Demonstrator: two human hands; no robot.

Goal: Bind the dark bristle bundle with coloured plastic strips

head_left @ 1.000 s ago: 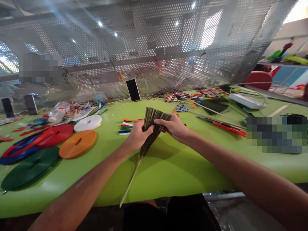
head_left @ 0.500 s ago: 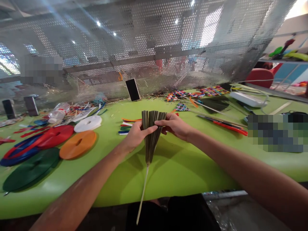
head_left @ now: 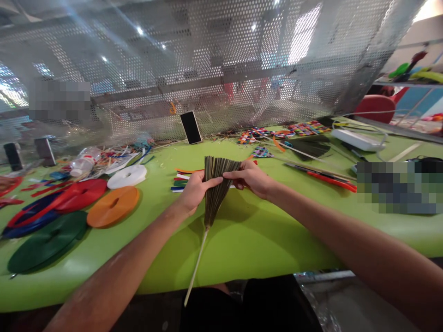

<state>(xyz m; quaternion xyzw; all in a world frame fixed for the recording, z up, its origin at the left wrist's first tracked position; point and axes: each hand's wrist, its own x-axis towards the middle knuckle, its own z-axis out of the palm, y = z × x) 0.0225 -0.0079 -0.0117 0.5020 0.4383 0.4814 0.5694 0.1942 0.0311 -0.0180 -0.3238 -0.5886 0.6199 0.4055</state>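
Observation:
Between my two hands is a pleated palm leaf [head_left: 215,198], dark green-brown, its folds gathered into a narrow fan with a cut top edge. Its pale stalk [head_left: 196,267] slants down past the table's front edge. My left hand [head_left: 194,188] grips the left side of the folds, thumb across the front. On the right side, my right hand [head_left: 252,179] pinches the upper folds between thumb and fingers; some fingertips are hidden behind the leaf. Several short coloured strips [head_left: 180,183] lie on the table just beyond my left hand.
Rolls of ribbon lie at left: green [head_left: 46,242], orange [head_left: 113,206], white [head_left: 127,176] and red [head_left: 86,193]. Another person's hand [head_left: 6,183] shows at the left edge. At right are orange-handled scissors [head_left: 332,180], another leaf [head_left: 311,146] and a white power strip [head_left: 358,139]. A phone [head_left: 190,127] leans behind.
The leaf's lower end and stalk have swung to the left, while both hands keep their hold. Another person's hand has come into view at the left edge.

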